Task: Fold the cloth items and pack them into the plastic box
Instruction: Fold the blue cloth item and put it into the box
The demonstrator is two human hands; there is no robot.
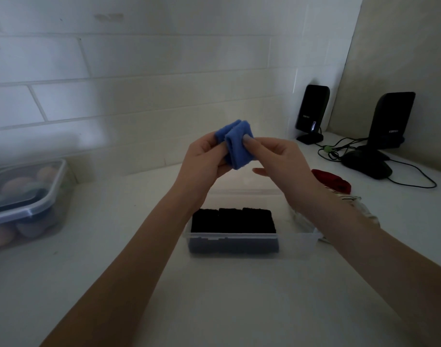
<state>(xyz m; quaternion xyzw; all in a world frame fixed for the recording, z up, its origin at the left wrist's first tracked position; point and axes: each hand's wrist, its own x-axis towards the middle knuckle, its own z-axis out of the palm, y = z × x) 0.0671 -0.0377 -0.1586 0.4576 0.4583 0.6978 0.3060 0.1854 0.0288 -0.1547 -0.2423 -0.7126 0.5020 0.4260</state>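
White table [239, 296] runs back to a tiled wall. Clear plastic box [297, 237] sits mid-table, w/ three dark folded cloths [233, 220] packed side by side in its left part; right part looks bare. Lidded container [26, 199] w/ roundish items at table's left edge. Two black speakers [313, 111] in far right corner, black mouse [367, 164] + cables just in front. Red cloth [332, 181] and a pale patterned cloth [359, 204] lie right of the box, partly behind the right forearm. Both hands raised above the box: left hand [202, 161] grip pinches the blue cloth [237, 144], folded small; right hand [284, 166] grip pinches its right side w/ thumb and forefinger.
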